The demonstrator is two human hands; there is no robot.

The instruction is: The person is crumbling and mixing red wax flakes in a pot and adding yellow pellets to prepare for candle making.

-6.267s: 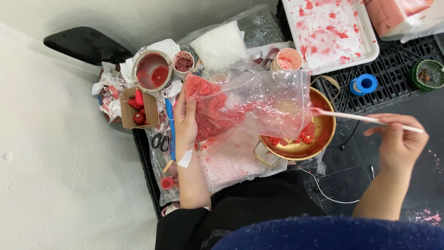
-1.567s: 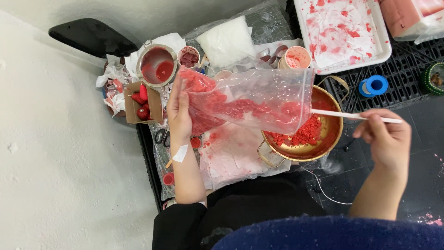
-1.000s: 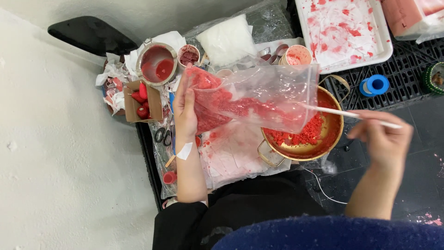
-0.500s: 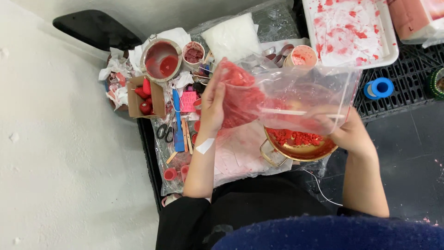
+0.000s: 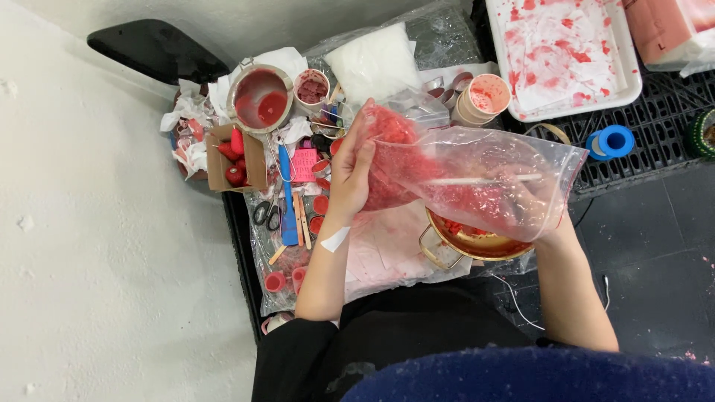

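A clear plastic bag (image 5: 477, 167) with red crumbly bits inside is held up over a gold-coloured pot (image 5: 469, 240). My left hand (image 5: 350, 167) grips the bag's closed, bunched end, where most of the red bits sit. My right hand (image 5: 525, 197) is pushed inside the bag through its open mouth and holds a thin light stick (image 5: 477, 179) that points left toward the red mass. The pot is mostly hidden behind the bag.
A metal cup of red liquid (image 5: 259, 98), a small cardboard box with red pieces (image 5: 231, 156), scissors (image 5: 266, 214), a paper cup (image 5: 485, 97), a stained white tray (image 5: 566, 56) and a blue tape roll (image 5: 611, 141) surround the work area. A pale wall lies at left.
My right hand has moved from out at the right, holding the stick into the bag's mouth, to inside the bag. The bag has been lifted and tilted, hiding the pot.
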